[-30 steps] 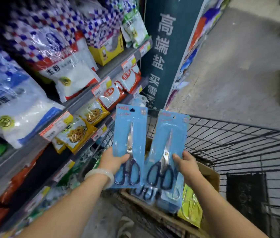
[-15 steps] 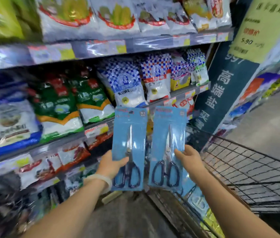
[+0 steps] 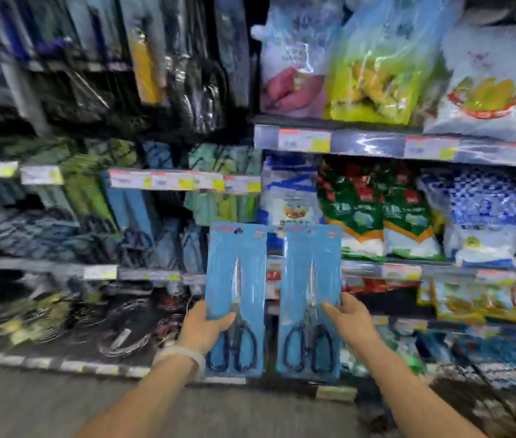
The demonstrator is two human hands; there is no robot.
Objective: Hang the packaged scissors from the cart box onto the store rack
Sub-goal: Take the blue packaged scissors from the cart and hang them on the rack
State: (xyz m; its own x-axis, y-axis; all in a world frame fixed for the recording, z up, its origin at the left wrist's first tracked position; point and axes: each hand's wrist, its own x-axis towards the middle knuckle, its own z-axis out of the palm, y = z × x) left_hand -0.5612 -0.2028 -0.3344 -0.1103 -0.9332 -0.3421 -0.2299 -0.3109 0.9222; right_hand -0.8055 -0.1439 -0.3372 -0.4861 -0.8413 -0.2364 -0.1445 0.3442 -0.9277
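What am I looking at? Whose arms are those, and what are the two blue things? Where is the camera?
There is no robot here. The arms belong to a person in a shop, and the camera sits on that person's head, looking forward and down, so you see what they see. The picture is blurry because the head is moving.

The left hand holds one blue scissors pack by its lower edge. The right hand holds a second blue scissors pack the same way. Each pack is a blue card with black-handled scissors on it, held upright, side by side.

Behind them on the right are shelves full of food bags. On the left is a darker rack where goods seem to hang, some in similar blue cards. The packs are not hung up yet.
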